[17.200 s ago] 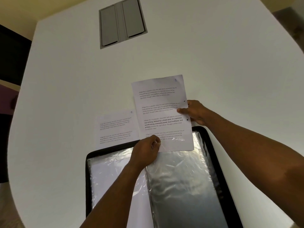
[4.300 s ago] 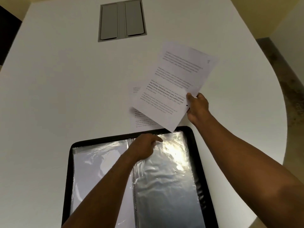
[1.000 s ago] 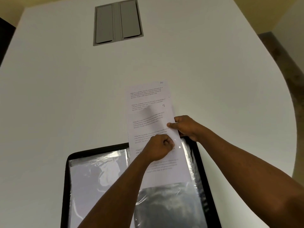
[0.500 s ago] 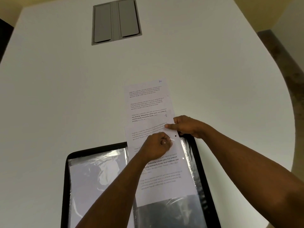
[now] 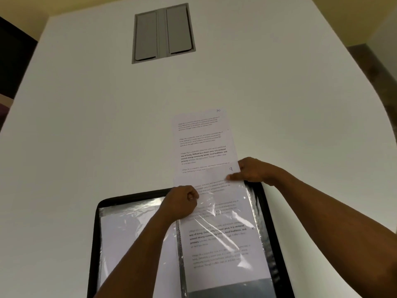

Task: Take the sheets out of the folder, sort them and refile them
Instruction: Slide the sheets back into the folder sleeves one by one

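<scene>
Sheet 9: a printed page marked "9" at its top right corner is seen partly slid into the right-hand plastic sleeve of the folder; its top part sticks out past the sleeve's mouth, and a dark strip of the sleeve shows below its bottom edge.
Folder: a black-rimmed display folder is laid open at the near edge of the desk; its left-hand sleeve is seen with a white page inside.
Sheet 10: a second printed page, marked "10", is laid flat on the desk just beyond the folder's far edge; its near end is overlapped by the top of sheet 9.
Left hand: its fingers are curled and pinched at the mouth of the right-hand sleeve, near the folder's spine; whether film alone or film and page are pinched cannot be told.
Right hand: sheet 9 is pinched at its right edge, near the top corner, between thumb and fingers.
Desk: a white top with a rounded right edge.
Cable hatch: a grey two-flap panel is set into the desk towards its far edge.
</scene>
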The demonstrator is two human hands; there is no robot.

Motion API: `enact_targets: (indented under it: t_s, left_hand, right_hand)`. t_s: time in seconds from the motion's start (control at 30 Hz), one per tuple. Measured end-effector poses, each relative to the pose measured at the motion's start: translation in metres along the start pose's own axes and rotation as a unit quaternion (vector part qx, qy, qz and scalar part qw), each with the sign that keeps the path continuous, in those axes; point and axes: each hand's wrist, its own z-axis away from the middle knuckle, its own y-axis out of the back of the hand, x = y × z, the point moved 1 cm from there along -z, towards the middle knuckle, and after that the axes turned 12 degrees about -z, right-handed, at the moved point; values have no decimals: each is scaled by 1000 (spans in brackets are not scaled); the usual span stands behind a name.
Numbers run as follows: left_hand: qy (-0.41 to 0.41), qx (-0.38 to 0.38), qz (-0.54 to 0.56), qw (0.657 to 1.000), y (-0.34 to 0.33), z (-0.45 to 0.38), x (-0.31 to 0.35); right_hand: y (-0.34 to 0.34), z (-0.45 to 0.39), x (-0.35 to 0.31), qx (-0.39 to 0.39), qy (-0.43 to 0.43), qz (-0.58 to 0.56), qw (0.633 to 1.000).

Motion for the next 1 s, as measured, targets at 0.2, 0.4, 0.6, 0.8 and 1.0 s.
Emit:
enact_targets:
  t_s: [0.2,0.4,0.6,0.8,1.0]
  left_hand:
    - [2,23,6,1000,-2,-5,3]
    - [7,33,12,999,-6,-7,2]
    - [-3,59,17,998,-9,-7,1]
    - [-13,74,23,997,-10,-6,1]
    - [-13,77,38,996,-12,-6,-2]
  right_hand:
    - [-11,-13,1,179,95,-11,979]
    - [-3,-2,-4,-16,32,102,994]
    - [-12,-4,-10,3,61,136,989]
    - [-24,-10,-12,-39,63,171,983]
    - [-26,-6,-11,-103,46,175,978]
